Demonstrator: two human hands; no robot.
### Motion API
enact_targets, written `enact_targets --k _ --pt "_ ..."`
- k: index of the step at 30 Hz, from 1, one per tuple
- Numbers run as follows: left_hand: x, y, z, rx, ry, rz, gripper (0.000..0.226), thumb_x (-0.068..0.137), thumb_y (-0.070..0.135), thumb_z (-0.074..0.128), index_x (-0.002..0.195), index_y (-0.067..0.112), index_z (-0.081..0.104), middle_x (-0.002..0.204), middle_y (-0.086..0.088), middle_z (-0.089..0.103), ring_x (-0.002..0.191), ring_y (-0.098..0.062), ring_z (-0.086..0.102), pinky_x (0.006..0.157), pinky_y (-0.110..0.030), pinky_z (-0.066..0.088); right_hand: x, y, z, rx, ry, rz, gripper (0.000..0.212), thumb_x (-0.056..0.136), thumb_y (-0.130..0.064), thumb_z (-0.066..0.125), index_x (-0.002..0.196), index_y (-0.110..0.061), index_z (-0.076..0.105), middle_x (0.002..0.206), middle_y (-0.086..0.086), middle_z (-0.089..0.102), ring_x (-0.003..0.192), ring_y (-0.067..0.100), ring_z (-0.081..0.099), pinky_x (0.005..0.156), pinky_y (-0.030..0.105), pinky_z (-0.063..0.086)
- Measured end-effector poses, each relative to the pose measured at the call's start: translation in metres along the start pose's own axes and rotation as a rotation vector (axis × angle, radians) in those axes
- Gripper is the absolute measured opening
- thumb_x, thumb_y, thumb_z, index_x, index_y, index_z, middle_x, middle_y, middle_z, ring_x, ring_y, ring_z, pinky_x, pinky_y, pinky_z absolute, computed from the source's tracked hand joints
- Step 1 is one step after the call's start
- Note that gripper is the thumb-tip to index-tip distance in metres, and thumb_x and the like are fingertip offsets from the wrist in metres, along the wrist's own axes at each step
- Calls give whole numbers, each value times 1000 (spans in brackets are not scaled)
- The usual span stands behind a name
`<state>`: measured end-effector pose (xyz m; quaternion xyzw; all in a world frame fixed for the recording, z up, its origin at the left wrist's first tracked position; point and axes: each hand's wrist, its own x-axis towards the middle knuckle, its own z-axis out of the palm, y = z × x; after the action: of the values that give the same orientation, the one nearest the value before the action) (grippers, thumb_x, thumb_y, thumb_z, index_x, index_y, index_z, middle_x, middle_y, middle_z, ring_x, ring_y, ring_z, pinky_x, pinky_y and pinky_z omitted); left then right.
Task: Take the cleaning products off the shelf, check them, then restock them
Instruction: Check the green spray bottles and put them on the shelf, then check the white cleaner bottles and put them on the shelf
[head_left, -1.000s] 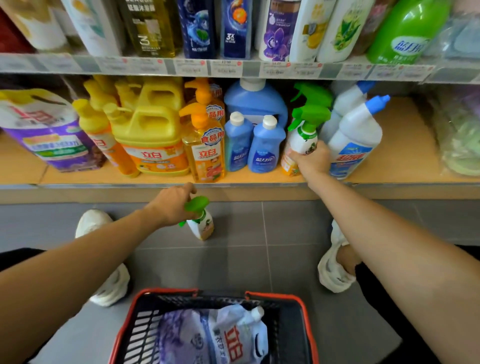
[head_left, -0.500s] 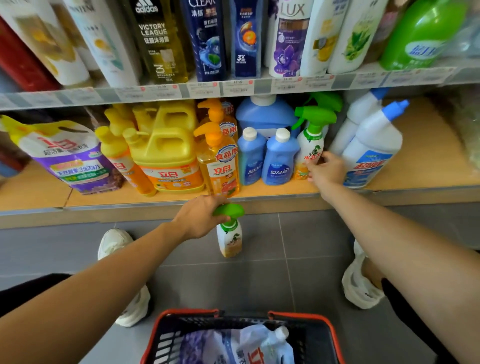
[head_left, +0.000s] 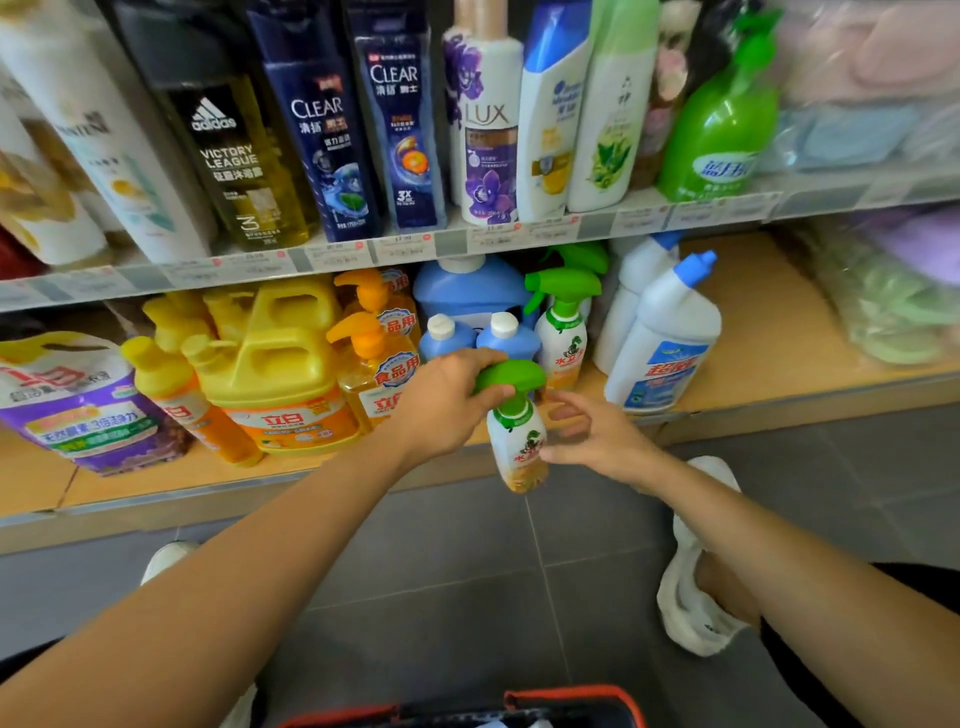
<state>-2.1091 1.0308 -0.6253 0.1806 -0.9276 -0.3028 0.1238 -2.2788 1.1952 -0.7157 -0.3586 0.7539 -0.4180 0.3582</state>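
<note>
**Spray bottle off the shelf, check step in hand**

- The small white plastic spray bottle with a green trigger head (head_left: 519, 447) hangs in the air, slightly tilted. It is in front of the lower wooden shelf (head_left: 769, 332) edge and above the grey tiled floor (head_left: 467, 571).
- The left hand (head_left: 441, 405) curls over the green trigger head and carries the weight.
- The right hand (head_left: 597, 441) is just beside the bottle body, fingers loosely spread, thumb tip at the label. That reads as contact, not a grip.
- My read is that this is the check, not the restock.
- To do it well:
  - Wrap the right hand round the body so the load comes off the trigger. Hanging it by the trigger risks a squirt.
  - Turn the label to face, then look over the nozzle, the neck seal and the base for leaks.
- The restock slot is likely by the matching green-trigger bottle (head_left: 563, 332), between the small blue bottles with white caps (head_left: 501, 335) and the white angled-neck bottle with a blue cap (head_left: 665, 343).
- Put it in upright with the label forward. The neighbours stand close, so avoid nudging them.
</note>
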Motion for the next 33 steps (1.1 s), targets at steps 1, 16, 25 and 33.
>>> enact_targets --k 1,16,25,33 --pt "7 6 2 -18 29 2 33 98 30 65 128 15 65 112 -8 72 99 -26 65 83 -44 53 0 -1 3 -23 48 -55 78 69 -24 92 137 -30 52 117 -9 64 100 6 66 76 16 53" --pt "71 43 24 -175 178 108 40 95 29 70 133 18 64 116 -2 73 101 -17 69 91 -38 56 22 -9 -26 93 329 -186 69 64 -9 92 126 -20 62 111 -6 73 100 7 70 84 28 58" --pt "82 25 34 221 232 271 54 83 24 82 133 13 64 130 -6 66 114 -30 56 98 -38 47 34 0 -15 2 558 -65 60 61 -24 95 112 -17 64 103 -1 74 92 15 70 82 43 60" --pt "98 22 31 151 305 213 32 96 11 67 127 6 69 121 -11 71 104 -33 60 88 -35 47 41 0 -15 -51 552 -75 54 70 -25 90 118 -18 68 109 1 75 99 19 70 86 46 58"
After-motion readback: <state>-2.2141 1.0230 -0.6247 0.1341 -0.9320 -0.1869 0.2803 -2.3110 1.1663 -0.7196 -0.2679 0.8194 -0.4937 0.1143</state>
